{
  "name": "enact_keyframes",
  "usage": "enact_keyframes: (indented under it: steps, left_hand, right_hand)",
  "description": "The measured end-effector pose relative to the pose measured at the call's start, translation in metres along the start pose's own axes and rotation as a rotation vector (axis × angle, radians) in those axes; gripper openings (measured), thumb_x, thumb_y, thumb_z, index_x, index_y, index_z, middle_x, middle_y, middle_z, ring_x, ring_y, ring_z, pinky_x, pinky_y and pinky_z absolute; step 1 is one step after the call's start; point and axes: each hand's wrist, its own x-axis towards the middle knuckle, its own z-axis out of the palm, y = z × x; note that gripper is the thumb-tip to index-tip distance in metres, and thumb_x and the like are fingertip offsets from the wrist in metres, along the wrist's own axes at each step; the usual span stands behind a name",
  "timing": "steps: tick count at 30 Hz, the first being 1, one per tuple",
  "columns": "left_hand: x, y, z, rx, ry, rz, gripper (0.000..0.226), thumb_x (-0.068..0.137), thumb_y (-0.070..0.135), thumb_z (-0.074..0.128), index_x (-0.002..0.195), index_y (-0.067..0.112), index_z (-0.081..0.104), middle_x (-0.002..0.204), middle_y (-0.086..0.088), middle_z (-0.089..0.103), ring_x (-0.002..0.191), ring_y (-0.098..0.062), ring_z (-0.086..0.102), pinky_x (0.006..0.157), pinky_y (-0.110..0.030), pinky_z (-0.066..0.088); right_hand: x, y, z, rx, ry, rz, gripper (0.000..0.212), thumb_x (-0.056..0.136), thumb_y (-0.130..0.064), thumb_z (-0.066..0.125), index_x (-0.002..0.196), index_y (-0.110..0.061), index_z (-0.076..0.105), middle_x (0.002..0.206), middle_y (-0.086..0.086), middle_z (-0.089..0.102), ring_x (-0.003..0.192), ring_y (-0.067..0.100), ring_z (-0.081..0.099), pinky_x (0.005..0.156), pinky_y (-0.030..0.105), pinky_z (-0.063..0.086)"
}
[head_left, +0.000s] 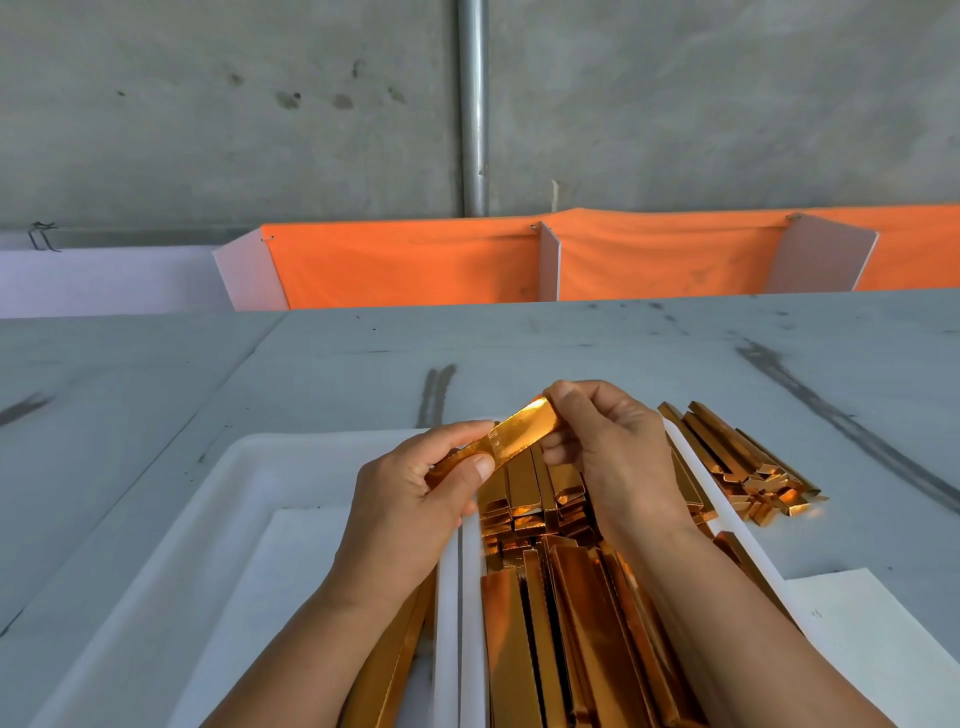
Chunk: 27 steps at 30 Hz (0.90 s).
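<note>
Glossy, flat gold-foil strip (511, 434), ends pinched in left hand (415, 493) and right hand (615, 447).

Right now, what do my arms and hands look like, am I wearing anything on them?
Nothing worn: left hand and right hand are bare, no gloves, rings or watch showing. Forearms bare too, no sleeves in view. Nails short, unpainted.

We see a grey table (571, 338) with dark streaks on its top. A white tray (244, 467) lies on it, touching a second tray (693, 460). To their right lie a pile of gold boxes (748, 467) and a white sheet (862, 623).
</note>
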Motion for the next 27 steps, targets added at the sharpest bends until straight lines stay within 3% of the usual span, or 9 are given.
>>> enact_keyframes:
  steps: [6,10,12,15,18,21,23,25,27]
  left_hand:
    - [-0.001,0.001,0.000,0.013,-0.009,0.002,0.034,0.089,0.028,0.065,0.100,0.059,0.060,0.089,0.026,0.065,0.076,-0.004,0.067,0.062,-0.010,0.050]
    - [-0.001,0.002,0.000,-0.008,-0.004,-0.030,0.033,0.088,0.029,0.066,0.100,0.058,0.060,0.086,0.016,0.067,0.073,-0.003,0.067,0.058,-0.011,0.050]
    - [0.000,0.004,0.000,-0.038,0.013,-0.063,0.036,0.086,0.029,0.068,0.110,0.055,0.059,0.088,0.015,0.066,0.071,-0.006,0.068,0.056,-0.013,0.051]
    - [0.001,0.010,-0.005,-0.234,0.047,-0.117,0.056,0.075,0.033,0.077,0.124,0.049,0.053,0.092,0.009,0.070,0.072,-0.014,0.071,0.058,-0.017,0.054]
    - [0.004,0.011,-0.010,-0.512,0.021,-0.151,0.069,0.060,0.034,0.085,0.123,0.041,0.056,0.099,0.002,0.072,0.088,-0.020,0.072,0.066,-0.022,0.056]
    - [0.005,0.008,-0.009,-0.550,-0.042,-0.132,0.053,0.065,0.025,0.084,0.113,0.037,0.067,0.100,0.005,0.072,0.102,-0.019,0.068,0.074,-0.024,0.056]
    - [0.005,0.006,-0.006,-0.521,-0.067,-0.118,0.046,0.069,0.024,0.079,0.112,0.037,0.069,0.096,0.002,0.072,0.101,-0.017,0.068,0.075,-0.024,0.055]
    - [0.005,0.004,-0.005,-0.508,-0.077,-0.110,0.044,0.069,0.030,0.081,0.111,0.038,0.070,0.091,0.005,0.071,0.094,-0.014,0.069,0.077,-0.026,0.055]
    - [0.006,0.004,-0.005,-0.472,-0.067,-0.082,0.042,0.066,0.041,0.079,0.108,0.038,0.071,0.099,0.008,0.072,0.101,-0.009,0.066,0.086,-0.029,0.052]
  right_hand:
    - [0.000,0.002,-0.001,-0.107,0.011,-0.015,0.019,0.092,-0.030,0.066,0.083,-0.015,0.074,0.065,0.004,0.069,0.056,0.010,0.062,0.064,0.024,0.053]
    - [0.001,0.004,-0.002,-0.163,0.012,-0.026,0.018,0.092,-0.031,0.066,0.084,-0.017,0.074,0.064,0.002,0.069,0.055,0.008,0.063,0.067,0.027,0.053]
    - [0.002,0.004,-0.002,-0.150,0.007,-0.013,0.018,0.093,-0.030,0.065,0.086,-0.016,0.073,0.064,0.001,0.069,0.055,0.008,0.062,0.066,0.026,0.054]
    - [0.003,0.003,-0.004,-0.071,0.026,0.027,0.018,0.096,-0.027,0.063,0.087,-0.013,0.071,0.061,0.001,0.065,0.053,0.010,0.059,0.060,0.021,0.052]
    - [0.005,0.001,-0.007,-0.011,0.017,0.089,0.020,0.097,-0.027,0.061,0.088,-0.011,0.069,0.059,0.000,0.063,0.050,0.010,0.055,0.055,0.020,0.049]
    - [0.003,0.003,-0.004,-0.075,-0.041,0.115,0.019,0.098,-0.027,0.060,0.090,-0.012,0.069,0.057,0.001,0.062,0.046,0.010,0.053,0.050,0.019,0.048]
    - [0.001,0.004,0.000,-0.138,-0.101,0.121,0.018,0.098,-0.027,0.060,0.089,-0.015,0.070,0.057,0.002,0.062,0.044,0.011,0.050,0.048,0.021,0.046]
    - [0.000,0.006,0.001,-0.173,-0.169,0.116,0.019,0.098,-0.029,0.060,0.086,-0.017,0.070,0.056,0.003,0.061,0.041,0.011,0.047,0.046,0.022,0.044]
    - [-0.001,0.007,0.002,-0.217,-0.226,0.098,0.020,0.098,-0.030,0.060,0.084,-0.021,0.070,0.056,0.004,0.062,0.040,0.010,0.046,0.044,0.021,0.042]
